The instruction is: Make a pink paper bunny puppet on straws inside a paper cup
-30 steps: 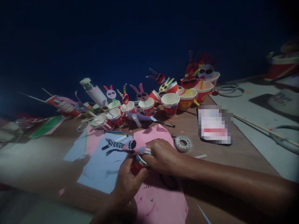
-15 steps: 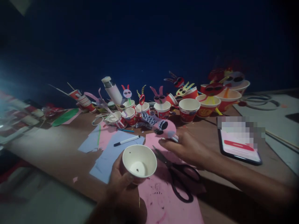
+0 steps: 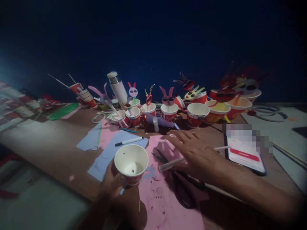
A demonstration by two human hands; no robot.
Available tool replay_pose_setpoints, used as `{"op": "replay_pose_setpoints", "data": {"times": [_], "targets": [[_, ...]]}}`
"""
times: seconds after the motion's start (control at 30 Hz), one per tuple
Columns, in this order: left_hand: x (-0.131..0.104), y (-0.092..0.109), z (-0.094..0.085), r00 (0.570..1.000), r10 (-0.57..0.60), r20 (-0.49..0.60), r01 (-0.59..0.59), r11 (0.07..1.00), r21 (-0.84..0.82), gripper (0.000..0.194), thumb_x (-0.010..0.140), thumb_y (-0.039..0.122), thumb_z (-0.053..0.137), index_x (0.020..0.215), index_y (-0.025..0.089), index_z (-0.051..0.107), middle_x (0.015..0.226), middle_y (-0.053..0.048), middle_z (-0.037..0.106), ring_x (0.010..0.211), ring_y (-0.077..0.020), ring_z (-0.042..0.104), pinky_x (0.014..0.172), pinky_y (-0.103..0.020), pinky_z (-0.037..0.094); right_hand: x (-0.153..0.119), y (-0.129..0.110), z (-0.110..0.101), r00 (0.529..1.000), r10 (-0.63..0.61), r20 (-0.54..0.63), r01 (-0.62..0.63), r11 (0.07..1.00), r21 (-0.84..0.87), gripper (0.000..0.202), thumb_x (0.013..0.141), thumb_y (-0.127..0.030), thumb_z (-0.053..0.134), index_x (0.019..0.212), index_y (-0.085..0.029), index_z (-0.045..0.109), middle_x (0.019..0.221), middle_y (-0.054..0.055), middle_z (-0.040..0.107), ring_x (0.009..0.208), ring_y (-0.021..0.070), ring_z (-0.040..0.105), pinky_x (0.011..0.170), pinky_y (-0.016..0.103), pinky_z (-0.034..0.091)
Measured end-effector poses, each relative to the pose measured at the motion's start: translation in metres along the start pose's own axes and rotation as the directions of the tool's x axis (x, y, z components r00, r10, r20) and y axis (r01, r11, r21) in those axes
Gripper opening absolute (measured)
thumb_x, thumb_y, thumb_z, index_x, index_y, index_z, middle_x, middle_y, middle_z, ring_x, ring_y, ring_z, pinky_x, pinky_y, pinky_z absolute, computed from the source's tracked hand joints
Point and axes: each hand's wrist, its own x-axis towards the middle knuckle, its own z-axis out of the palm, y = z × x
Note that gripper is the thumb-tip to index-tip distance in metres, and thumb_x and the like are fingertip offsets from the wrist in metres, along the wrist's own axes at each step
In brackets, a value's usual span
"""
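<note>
The room was dim, with a deep blue wall behind a long brown table [image 3: 59, 150] strewn with craft scraps. A pink sheet [image 3: 165, 201] and pale blue sheets [image 3: 107, 156] lay near the front edge, a black-capped marker [image 3: 129, 141] resting across the blue one. Along the back stood a row of small red-and-white paper cups [image 3: 197, 114], several with paper rabbit faces in dark glasses stuck on sticks, and a white bottle [image 3: 118, 88] tilted among them. A tablet [image 3: 247, 155] lay to the right, its screen partly blurred; a red bar showed on it, but no writing could be read. The cups carried printed marks too small and dark to make out.

The left hand [image 3: 110, 183] was closed around a white paper cup [image 3: 131, 162], held just above the table's front edge with its open mouth tipped toward the camera. The right hand [image 3: 196, 153] lay spread and flat, palm down, on the pink sheet, over a thin pale straw [image 3: 170, 164] and black scissors [image 3: 177, 187], gripping nothing that I could see.
</note>
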Motion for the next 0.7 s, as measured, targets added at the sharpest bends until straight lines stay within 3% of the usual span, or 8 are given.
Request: {"op": "replay_pose_setpoints", "data": {"times": [0.07, 0.17, 0.23, 0.3, 0.47, 0.6, 0.7], "targets": [[0.000, 0.002, 0.001, 1.000, 0.012, -0.028, -0.013, 0.999, -0.036, 0.073, 0.043, 0.041, 0.079, 0.109, 0.017, 0.057, 0.094, -0.012, 0.066, 0.082, -0.0278, 0.062, 0.070, -0.036, 0.053, -0.002, 0.001, -0.013, 0.999, 0.018, 0.043, -0.017, 0.999, -0.034, 0.049, 0.071, -0.035, 0.062, 0.117, -0.023, 0.050, 0.119, 0.009, 0.053, 0.102, 0.0286, 0.051, 0.079, 0.039, 0.041], [0.001, 0.005, -0.001, 1.000, 0.024, -0.012, -0.024, 0.998, -0.059, 0.070, 0.048, 0.041, 0.077, 0.111, 0.016, 0.056, 0.094, -0.013, 0.066, 0.082, -0.0303, 0.062, 0.067, -0.039, 0.053, -0.006, 0.000, -0.022, 0.970, 0.028, 0.242, -0.018, 0.999, -0.044, 0.018, 0.077, -0.026, 0.053, 0.091, -0.026, 0.064, 0.088, 0.005, 0.067, 0.080, 0.0252, 0.062, 0.063, 0.033, 0.042], [0.003, 0.006, -0.005, 0.999, 0.043, 0.002, -0.042, 0.996, -0.074, 0.071, 0.050, 0.040, 0.076, 0.113, 0.016, 0.054, 0.096, -0.015, 0.066, 0.087, -0.0323, 0.061, 0.071, -0.042, 0.052, -0.009, -0.003, -0.021, 0.924, -0.012, 0.382, 0.019, 1.000, -0.015, 0.016, 0.077, -0.026, 0.050, 0.079, -0.025, 0.066, 0.071, 0.004, 0.069, 0.069, 0.0246, 0.064, 0.055, 0.030, 0.039], [0.005, 0.007, -0.011, 0.999, 0.053, -0.001, -0.053, 0.994, -0.092, 0.071, 0.052, 0.040, 0.074, 0.115, 0.016, 0.053, 0.099, -0.015, 0.065, 0.093, -0.0337, 0.059, 0.077, -0.045, 0.050, -0.013, -0.008, -0.016, 0.884, -0.034, 0.466, 0.040, 0.999, -0.005, 0.016, 0.073, -0.025, 0.051, 0.077, -0.024, 0.066, 0.069, 0.006, 0.069, 0.065, 0.0252, 0.064, 0.050, 0.029, 0.036], [0.007, 0.007, -0.020, 0.999, 0.035, -0.024, -0.038, 0.992, -0.122, 0.070, 0.050, 0.042, 0.074, 0.114, 0.020, 0.055, 0.099, -0.012, 0.065, 0.098, -0.0351, 0.056, 0.080, -0.045, 0.049, -0.026, -0.019, 0.002, 0.881, 0.049, 0.471, -0.034, 0.999, -0.041, 0.027, 0.065, -0.027, 0.052, 0.087, -0.016, 0.061, 0.070, 0.011, 0.068, 0.062, 0.0293, 0.063, 0.047, 0.030, 0.030], [0.007, 0.006, -0.024, 1.000, 0.008, 0.000, -0.008, 0.994, -0.107, 0.071, 0.050, 0.043, 0.074, 0.114, 0.021, 0.055, 0.100, -0.012, 0.065, 0.094, -0.0351, 0.058, 0.074, -0.044, 0.051, -0.026, -0.023, 0.014, 0.908, 0.061, 0.414, -0.068, 0.998, 0.002, 0.031, 0.066, -0.027, 0.049, 0.095, -0.019, 0.055, 0.066, 0.006, 0.068, 0.059, 0.0286, 0.063, 0.046, 0.029, 0.026], [0.005, 0.007, -0.028, 1.000, 0.003, -0.014, -0.004, 0.998, -0.063, 0.069, 0.049, 0.043, 0.075, 0.111, 0.019, 0.057, 0.098, -0.013, 0.065, 0.087, -0.0323, 0.060, 0.066, -0.039, 0.053, -0.022, -0.025, 0.011, 0.930, 0.065, 0.361, -0.071, 0.997, 0.004, 0.026, 0.069, -0.027, 0.046, 0.093, -0.021, 0.056, 0.061, 0.005, 0.067, 0.053, 0.0257, 0.062, 0.045, 0.029, 0.025]]}}
